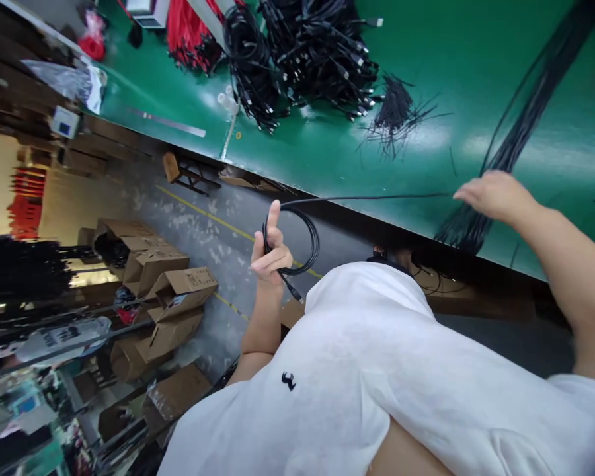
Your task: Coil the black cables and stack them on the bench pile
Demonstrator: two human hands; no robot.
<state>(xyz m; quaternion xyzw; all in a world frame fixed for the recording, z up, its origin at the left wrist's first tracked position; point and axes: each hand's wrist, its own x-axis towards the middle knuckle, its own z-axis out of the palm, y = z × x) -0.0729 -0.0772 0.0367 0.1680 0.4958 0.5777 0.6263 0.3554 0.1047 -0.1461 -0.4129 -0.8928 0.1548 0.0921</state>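
My left hand (272, 248) is closed around one side of a coiled black cable (313, 251), with the index finger raised. A plug on one cable end hangs below the coil. From the top of the coil, a straight length of the cable stretches across to my right hand (498, 196). That hand's fingers are pressed together at the cable, over the green table; its grip is partly hidden. Just beneath my right hand lies a long bundle of black cables (520, 125), its loose ends fanned near the table edge.
On the green table (476, 39) lie heaped black cables (322, 53), red cables (191, 33), a pile of short black strands (394, 109) and a metal ruler (173, 123). A stool (178, 170) and open cardboard boxes (178, 291) stand on the floor at the left.
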